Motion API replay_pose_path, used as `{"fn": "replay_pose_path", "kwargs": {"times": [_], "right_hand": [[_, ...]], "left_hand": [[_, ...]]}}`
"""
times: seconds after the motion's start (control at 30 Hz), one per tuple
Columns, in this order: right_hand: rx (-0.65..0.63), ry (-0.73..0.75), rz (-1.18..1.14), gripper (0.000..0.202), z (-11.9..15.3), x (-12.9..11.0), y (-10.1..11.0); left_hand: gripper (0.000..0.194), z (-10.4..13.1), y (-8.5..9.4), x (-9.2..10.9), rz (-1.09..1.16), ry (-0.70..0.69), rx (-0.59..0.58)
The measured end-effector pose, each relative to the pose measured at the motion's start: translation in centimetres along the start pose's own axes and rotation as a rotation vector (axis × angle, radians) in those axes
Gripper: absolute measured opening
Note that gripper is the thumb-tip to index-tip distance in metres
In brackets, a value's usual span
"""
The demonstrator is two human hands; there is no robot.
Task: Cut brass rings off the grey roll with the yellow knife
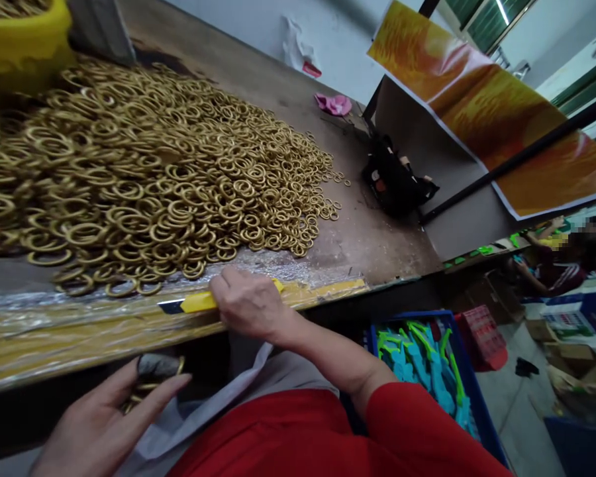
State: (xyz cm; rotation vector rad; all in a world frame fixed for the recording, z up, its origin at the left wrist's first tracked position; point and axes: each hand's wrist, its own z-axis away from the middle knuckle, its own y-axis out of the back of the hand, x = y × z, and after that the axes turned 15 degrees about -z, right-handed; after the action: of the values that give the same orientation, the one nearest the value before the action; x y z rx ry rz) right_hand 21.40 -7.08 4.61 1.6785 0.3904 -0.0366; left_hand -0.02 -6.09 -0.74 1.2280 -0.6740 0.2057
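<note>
My right hand [251,303] is wrapped around a yellow utility knife [198,302], its dark blade pointing left over the table's front edge. Lower left, my left hand [112,414] holds a few gold-coloured rings [135,399] between thumb and fingers. A grey wrap [157,366] covers one of its fingertips. Just beyond both hands spreads a big heap of gold-coloured rings [179,179], several loose ones lying at its right end.
Clear film and yellow tape cover the table edge [104,338]. A yellow tub [24,46] stands back left; a black bag [395,179] and pink cloth [334,104] lie right. Below sits a blue crate [484,404] of turquoise and green pieces. Another person [559,265] sits far right.
</note>
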Motion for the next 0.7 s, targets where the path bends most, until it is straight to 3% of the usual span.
{"fn": "replay_pose_path", "kwargs": {"times": [0.1,0.27,0.33,0.47,0.6,0.7], "right_hand": [[0.008,0.013,-0.01,0.02,0.2,0.3,-0.3],[0.01,0.01,-0.02,0.022,0.1,0.5,-0.3],[0.013,0.01,-0.025,0.023,-0.2,0.4,-0.3],[0.059,0.03,-0.069,0.024,0.6,0.1,0.3],[0.209,-0.062,-0.3,0.023,5.6,0.2,2.2],[0.553,-0.33,-0.644,0.022,11.0,0.4,3.1]], "left_hand": [[0.038,-0.4,-1.3,-0.2,-0.084,0.01,-0.124],[0.025,-0.2,-2.4,-0.7,-0.306,-0.257,-0.055],[0.02,0.0,-2.2,0.1,-0.277,-0.328,-0.038],[0.024,0.7,-0.9,2.5,-0.073,-0.333,-0.016],[0.015,1.1,1.0,4.8,0.018,-0.354,0.039],[0.017,0.7,0.9,7.0,0.107,-0.409,-0.007]]}}
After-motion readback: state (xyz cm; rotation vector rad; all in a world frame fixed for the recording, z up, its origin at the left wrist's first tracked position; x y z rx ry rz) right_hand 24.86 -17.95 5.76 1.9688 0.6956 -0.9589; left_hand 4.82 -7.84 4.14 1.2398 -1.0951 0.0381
